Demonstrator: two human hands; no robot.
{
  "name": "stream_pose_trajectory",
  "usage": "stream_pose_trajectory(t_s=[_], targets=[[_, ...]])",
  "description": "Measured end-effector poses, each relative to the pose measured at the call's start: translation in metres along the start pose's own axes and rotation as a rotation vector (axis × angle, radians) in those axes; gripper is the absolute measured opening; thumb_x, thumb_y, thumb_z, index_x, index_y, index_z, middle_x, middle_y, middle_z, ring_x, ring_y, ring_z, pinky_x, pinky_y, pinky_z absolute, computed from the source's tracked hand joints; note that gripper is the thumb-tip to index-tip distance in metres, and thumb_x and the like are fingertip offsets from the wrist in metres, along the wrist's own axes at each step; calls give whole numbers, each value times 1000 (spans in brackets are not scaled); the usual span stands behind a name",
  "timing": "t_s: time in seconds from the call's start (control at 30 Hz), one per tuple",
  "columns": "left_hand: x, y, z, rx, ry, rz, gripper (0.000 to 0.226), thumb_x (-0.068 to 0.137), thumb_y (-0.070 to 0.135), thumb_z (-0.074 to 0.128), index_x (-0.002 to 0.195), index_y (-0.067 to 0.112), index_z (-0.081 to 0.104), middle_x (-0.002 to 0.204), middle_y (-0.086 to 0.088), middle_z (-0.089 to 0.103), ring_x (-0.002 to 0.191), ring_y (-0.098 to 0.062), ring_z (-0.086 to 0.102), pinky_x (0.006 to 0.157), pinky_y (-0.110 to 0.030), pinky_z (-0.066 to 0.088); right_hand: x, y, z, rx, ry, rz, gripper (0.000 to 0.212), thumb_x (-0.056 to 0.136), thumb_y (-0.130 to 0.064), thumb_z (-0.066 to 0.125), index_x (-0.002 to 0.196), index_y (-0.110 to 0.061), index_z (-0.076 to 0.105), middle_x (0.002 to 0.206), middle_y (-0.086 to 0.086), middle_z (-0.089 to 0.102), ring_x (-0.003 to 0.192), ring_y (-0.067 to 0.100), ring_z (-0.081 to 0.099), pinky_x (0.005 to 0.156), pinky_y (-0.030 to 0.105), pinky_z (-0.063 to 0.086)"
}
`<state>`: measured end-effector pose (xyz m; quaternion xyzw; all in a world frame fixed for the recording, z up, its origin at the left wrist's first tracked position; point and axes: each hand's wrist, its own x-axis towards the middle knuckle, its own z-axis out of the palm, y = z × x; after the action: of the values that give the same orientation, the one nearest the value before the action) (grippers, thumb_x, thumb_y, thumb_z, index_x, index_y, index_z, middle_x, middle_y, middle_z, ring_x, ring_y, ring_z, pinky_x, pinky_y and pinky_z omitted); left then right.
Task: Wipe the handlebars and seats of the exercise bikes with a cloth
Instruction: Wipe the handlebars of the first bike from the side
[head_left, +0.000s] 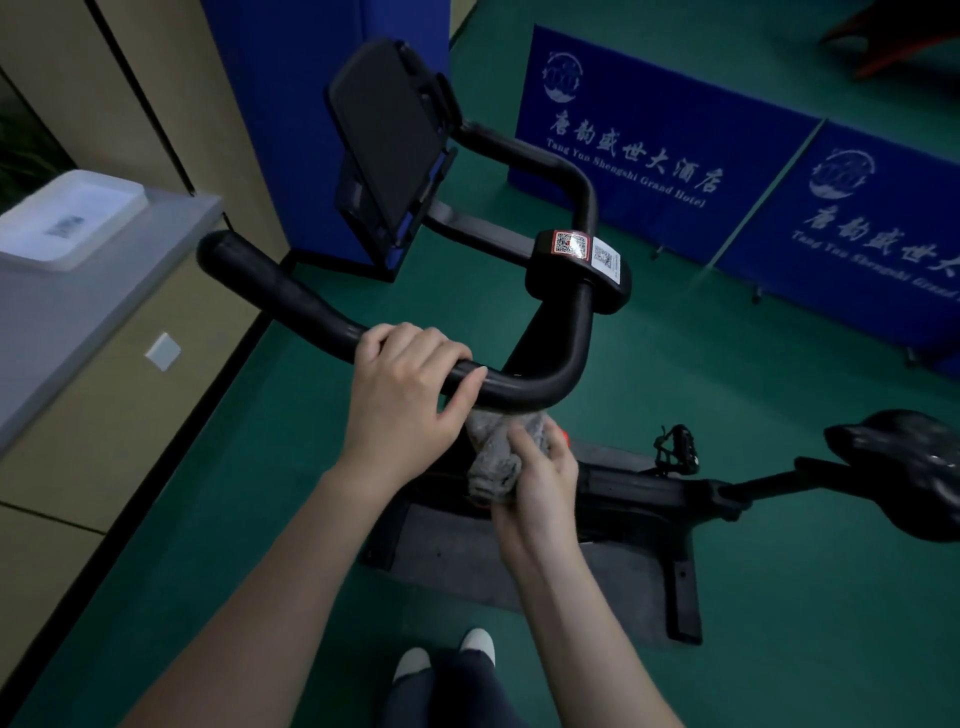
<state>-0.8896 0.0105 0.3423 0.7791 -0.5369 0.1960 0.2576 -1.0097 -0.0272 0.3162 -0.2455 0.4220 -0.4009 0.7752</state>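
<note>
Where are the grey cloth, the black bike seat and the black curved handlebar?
grey cloth (493, 457): head view, bunched middle.
black bike seat (904, 467): head view, top surface.
black curved handlebar (291, 296): head view, left grip.

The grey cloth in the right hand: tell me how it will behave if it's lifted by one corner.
The grey cloth looks soft and floppy: it bunches into folds where the right hand grips it, so it would probably hang limp. It seems light, held easily in one hand. Its fuzzy, towel-like surface suggests it is unlikely to slip from the fingers.
</note>
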Motion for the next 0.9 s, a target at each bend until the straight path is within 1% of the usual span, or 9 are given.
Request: stream_pose_trajectory(t_s=[0.1, 0.23, 0.33, 0.43, 0.5, 0.57, 0.73, 0.83, 0.9], targets=[[0, -1, -1, -16, 1, 6, 31, 94, 40, 46, 92, 18, 67, 87, 6, 64, 86, -18, 57, 92, -34, 31, 11, -13, 3, 134, 118, -29, 40, 92, 9, 47, 131, 1, 48, 120, 25, 62, 105, 33, 63, 99, 45, 49], [-1, -2, 0, -27, 12, 18, 30, 94, 40, 47, 92, 18, 68, 86, 7, 64, 85, -18, 57, 91, -34, 31, 4, -7, 6, 156, 134, -56, 35, 92, 7, 50, 127, 1, 52, 95, 14, 72, 85, 22, 71, 77, 31, 58], [-1, -4, 2, -30, 28, 26, 30, 94, 40, 47, 91, 18, 68, 85, 7, 64, 85, -18, 57, 91, -33, 31, -2, -3, 7, 121, 185, -78, 34, 93, 2, 53, 127, 2, 51, 108, 20, 68, 93, 26, 68, 88, 37, 55], [-1, -5, 6, -22, 39, 27, 29, 94, 40, 47, 90, 19, 67, 84, 8, 63, 84, -17, 57, 92, -32, 30, 2, -12, 8, 136, 328, -174, 31, 94, -1, 55, 125, 3, 52, 117, 24, 64, 102, 30, 66, 97, 45, 51], [-1, -4, 7, -23, 46, 22, 29, 94, 40, 48, 89, 19, 67, 84, 8, 63, 84, -17, 56, 92, -32, 30, 5, -19, 11, 82, 398, -281, 24, 94, -4, 57, 118, -2, 56, 117, 19, 64, 104, 27, 65, 97, 42, 51], [-1, -3, 8, -22, 48, 13, 28, 94, 40, 48, 89, 19, 67, 83, 7, 63, 84, -17, 56, 92, -33, 31, 1, -19, 16, -36, 403, -379, 15, 92, -7, 60, 106, -14, 61, 115, 13, 66, 104, 21, 65, 97, 36, 51], [0, 0, 7, -3, 27, -9, 28, 93, 39, 48, 87, 18, 66, 83, 7, 64, 84, -17, 57, 92, -34, 32, -4, -8, 15, -251, 375, -585, 21, 89, -12, 65, 99, -31, 65, 118, 4, 67, 117, 15, 60, 105, 40, 45], [1, 2, 5, 15, 0, -19, 30, 93, 39, 47, 88, 18, 67, 84, 6, 64, 85, -18, 57, 93, -35, 32, 12, -20, 12, -275, 368, -607, 24, 90, -9, 64, 93, -33, 67, 116, 6, 67, 115, 18, 60, 103, 43, 46], [1, 4, 4, 29, -7, -27, 31, 93, 39, 46, 88, 17, 68, 85, 6, 65, 87, -18, 58, 95, -35, 31, 25, -31, 11, -264, 338, -576, 21, 90, -7, 63, 93, -27, 68, 115, 9, 67, 114, 20, 61, 103, 44, 46]])
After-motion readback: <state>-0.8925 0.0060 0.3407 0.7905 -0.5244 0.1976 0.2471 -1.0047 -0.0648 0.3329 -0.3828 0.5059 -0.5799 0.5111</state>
